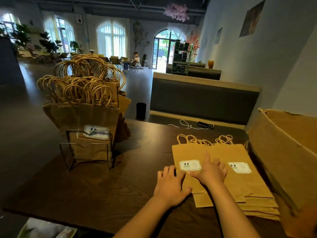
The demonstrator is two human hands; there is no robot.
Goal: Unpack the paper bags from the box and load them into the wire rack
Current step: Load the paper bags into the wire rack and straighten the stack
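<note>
Two overlapping stacks of flat brown paper bags (240, 182) with "9.9" labels lie on the dark table, right of centre. My left hand (171, 184) grips the left edge of the top left bag (187, 152), thumb on the paper and fingers curled at the edge. My right hand (211, 170) presses on the same bag, index finger stretched forward. The wire rack (85, 152) stands at the left, packed with upright bags whose twisted handles stick up. The cardboard box (288, 152) sits at the far right, touching the stacks.
A white cable and a small black device (203, 124) lie at the table's far edge. A padded bench back (202, 100) stands behind the table. A black cylinder (141, 110) stands on the floor beyond the rack. A person sits far off in the room.
</note>
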